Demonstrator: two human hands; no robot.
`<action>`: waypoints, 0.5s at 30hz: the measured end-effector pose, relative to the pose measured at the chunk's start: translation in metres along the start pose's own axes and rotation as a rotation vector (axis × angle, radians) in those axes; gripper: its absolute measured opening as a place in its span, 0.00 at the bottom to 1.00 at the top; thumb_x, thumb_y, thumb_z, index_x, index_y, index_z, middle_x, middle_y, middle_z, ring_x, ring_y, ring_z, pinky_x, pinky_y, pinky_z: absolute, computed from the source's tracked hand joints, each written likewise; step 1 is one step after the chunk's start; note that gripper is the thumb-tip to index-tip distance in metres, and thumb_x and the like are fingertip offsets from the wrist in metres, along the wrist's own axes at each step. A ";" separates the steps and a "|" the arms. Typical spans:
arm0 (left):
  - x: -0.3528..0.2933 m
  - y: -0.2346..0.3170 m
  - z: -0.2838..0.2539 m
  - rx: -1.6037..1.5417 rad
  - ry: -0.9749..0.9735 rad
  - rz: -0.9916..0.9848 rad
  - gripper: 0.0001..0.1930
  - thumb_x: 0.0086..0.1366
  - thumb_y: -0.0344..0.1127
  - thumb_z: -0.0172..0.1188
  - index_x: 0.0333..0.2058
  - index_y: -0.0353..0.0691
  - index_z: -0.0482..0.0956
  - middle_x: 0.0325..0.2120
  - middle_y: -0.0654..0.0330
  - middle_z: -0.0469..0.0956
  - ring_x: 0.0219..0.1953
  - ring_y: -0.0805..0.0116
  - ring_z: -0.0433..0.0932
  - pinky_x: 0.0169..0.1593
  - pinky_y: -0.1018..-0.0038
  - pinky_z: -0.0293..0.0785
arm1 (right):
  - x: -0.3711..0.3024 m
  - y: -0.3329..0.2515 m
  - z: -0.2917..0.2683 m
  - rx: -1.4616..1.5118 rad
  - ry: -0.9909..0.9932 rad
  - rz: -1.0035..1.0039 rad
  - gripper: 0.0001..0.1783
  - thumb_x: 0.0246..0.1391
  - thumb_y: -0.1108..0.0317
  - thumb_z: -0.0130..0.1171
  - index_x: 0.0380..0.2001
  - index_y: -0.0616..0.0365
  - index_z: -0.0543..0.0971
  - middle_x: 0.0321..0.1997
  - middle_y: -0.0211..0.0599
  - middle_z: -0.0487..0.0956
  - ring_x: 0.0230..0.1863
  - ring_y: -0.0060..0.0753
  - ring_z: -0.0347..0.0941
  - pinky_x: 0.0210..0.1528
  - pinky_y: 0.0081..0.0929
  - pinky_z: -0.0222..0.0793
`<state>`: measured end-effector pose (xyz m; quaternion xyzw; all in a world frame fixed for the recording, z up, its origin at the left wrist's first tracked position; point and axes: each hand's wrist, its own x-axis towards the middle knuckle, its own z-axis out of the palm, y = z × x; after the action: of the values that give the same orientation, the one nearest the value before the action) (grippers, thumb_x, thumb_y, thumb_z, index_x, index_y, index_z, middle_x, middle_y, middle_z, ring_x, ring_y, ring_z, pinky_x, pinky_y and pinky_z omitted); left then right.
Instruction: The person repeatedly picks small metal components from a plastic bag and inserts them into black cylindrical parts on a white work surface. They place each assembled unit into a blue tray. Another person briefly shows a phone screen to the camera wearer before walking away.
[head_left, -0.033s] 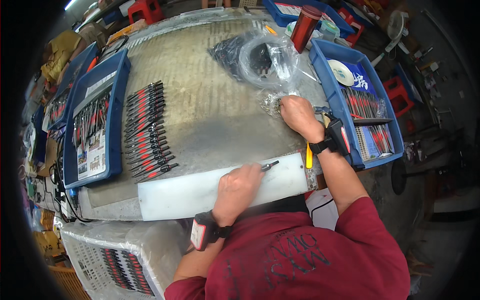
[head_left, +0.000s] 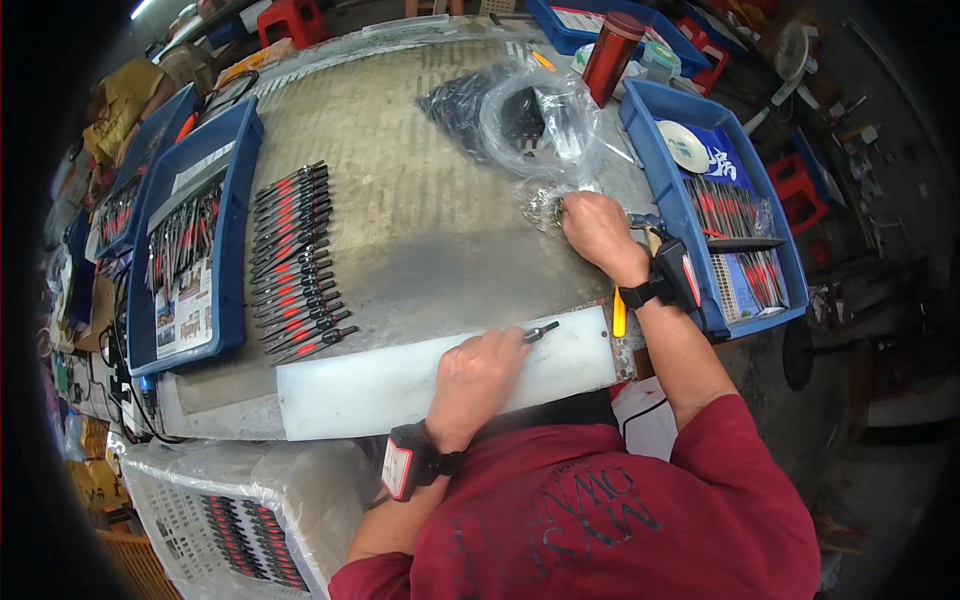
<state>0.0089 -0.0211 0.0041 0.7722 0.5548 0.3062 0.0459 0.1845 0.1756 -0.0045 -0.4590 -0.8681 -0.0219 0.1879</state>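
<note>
My left hand point(head_left: 475, 385) rests over the white board point(head_left: 350, 395) at the table's near edge. Its fingers are wrapped round a slender black pen-shaped tool point(head_left: 541, 332); one end with a thin tip sticks out to the right, and the rest is hidden in the fist. Farther right, my right hand point(head_left: 600, 232) reaches into a small clear plastic bag point(head_left: 540, 205) of tiny brass-coloured parts. Its fingers are bent and closed, the fingertips hidden. On the left of the table, several black-and-red pen-shaped tools point(head_left: 292, 255) lie in a column.
Blue trays point(head_left: 240, 215) with pointed tools stand at left, and another blue tray point(head_left: 640, 120) at right. A large plastic bag point(head_left: 500, 125), a red tumbler point(head_left: 612, 55) and a yellow knife point(head_left: 619, 312) are on the table. Below left sits a plastic-lined crate point(head_left: 180, 510) with more tools.
</note>
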 end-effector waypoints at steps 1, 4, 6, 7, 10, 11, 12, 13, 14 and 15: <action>0.000 0.000 0.000 0.001 0.003 0.003 0.09 0.56 0.35 0.60 0.26 0.42 0.68 0.18 0.60 0.68 0.19 0.63 0.73 0.22 0.68 0.70 | 0.000 -0.001 0.000 -0.009 0.008 -0.002 0.07 0.42 0.75 0.49 0.19 0.65 0.77 0.25 0.56 0.77 0.29 0.58 0.75 0.33 0.47 0.72; 0.000 0.000 0.001 0.008 0.011 0.008 0.09 0.56 0.34 0.60 0.25 0.41 0.68 0.18 0.59 0.68 0.19 0.63 0.73 0.22 0.68 0.70 | -0.001 0.000 0.000 0.007 0.000 0.013 0.07 0.42 0.76 0.48 0.20 0.65 0.76 0.26 0.56 0.77 0.30 0.58 0.75 0.34 0.47 0.72; 0.000 0.000 0.001 0.007 0.012 0.010 0.09 0.55 0.34 0.60 0.25 0.41 0.68 0.18 0.59 0.68 0.19 0.63 0.73 0.21 0.68 0.70 | -0.003 0.000 0.001 0.034 0.021 0.011 0.07 0.43 0.76 0.48 0.20 0.65 0.76 0.26 0.56 0.77 0.30 0.58 0.75 0.34 0.47 0.71; 0.000 0.000 0.000 0.004 0.011 0.009 0.09 0.55 0.34 0.60 0.25 0.41 0.68 0.18 0.59 0.68 0.19 0.63 0.73 0.21 0.68 0.70 | -0.003 0.001 0.001 0.044 0.033 0.012 0.07 0.44 0.76 0.48 0.21 0.65 0.75 0.26 0.56 0.77 0.30 0.58 0.75 0.34 0.47 0.71; 0.000 0.001 -0.001 0.002 0.010 0.009 0.08 0.55 0.34 0.60 0.26 0.41 0.68 0.18 0.59 0.69 0.19 0.62 0.73 0.21 0.67 0.70 | -0.004 0.004 0.000 0.074 -0.085 0.056 0.08 0.49 0.71 0.49 0.27 0.65 0.75 0.30 0.54 0.76 0.35 0.58 0.73 0.40 0.48 0.67; 0.000 0.001 -0.001 0.002 0.011 0.008 0.08 0.55 0.34 0.60 0.26 0.41 0.69 0.18 0.59 0.69 0.19 0.62 0.73 0.21 0.67 0.70 | -0.005 0.004 0.001 0.075 -0.082 0.068 0.08 0.50 0.71 0.49 0.27 0.65 0.75 0.30 0.54 0.76 0.35 0.58 0.73 0.40 0.48 0.67; 0.000 0.001 -0.001 0.001 0.009 0.008 0.08 0.55 0.34 0.60 0.26 0.41 0.69 0.18 0.59 0.69 0.19 0.62 0.73 0.21 0.67 0.70 | -0.005 0.004 0.001 0.075 -0.079 0.079 0.08 0.50 0.71 0.49 0.27 0.65 0.75 0.30 0.54 0.76 0.35 0.58 0.73 0.40 0.48 0.67; 0.000 0.001 -0.002 0.000 0.006 0.008 0.08 0.56 0.34 0.60 0.27 0.41 0.69 0.18 0.58 0.69 0.19 0.62 0.73 0.21 0.67 0.70 | -0.005 0.004 0.002 0.076 -0.076 0.091 0.08 0.50 0.71 0.50 0.27 0.65 0.75 0.30 0.54 0.76 0.35 0.58 0.73 0.40 0.48 0.67; 0.000 0.001 -0.002 -0.002 0.003 0.008 0.08 0.56 0.34 0.60 0.27 0.41 0.69 0.18 0.58 0.69 0.19 0.62 0.73 0.21 0.67 0.70 | -0.005 0.004 0.002 0.075 -0.071 0.091 0.08 0.50 0.71 0.50 0.27 0.65 0.75 0.30 0.54 0.77 0.35 0.58 0.73 0.39 0.48 0.68; 0.000 0.001 -0.002 -0.004 0.005 0.010 0.08 0.56 0.34 0.60 0.27 0.40 0.69 0.18 0.58 0.69 0.19 0.62 0.73 0.21 0.67 0.70 | -0.004 0.004 0.003 0.074 -0.065 0.090 0.08 0.50 0.71 0.51 0.26 0.65 0.75 0.30 0.54 0.77 0.34 0.57 0.73 0.39 0.47 0.68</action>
<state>0.0088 -0.0218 0.0062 0.7740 0.5505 0.3096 0.0444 0.1890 0.1749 -0.0089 -0.4909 -0.8523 0.0337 0.1773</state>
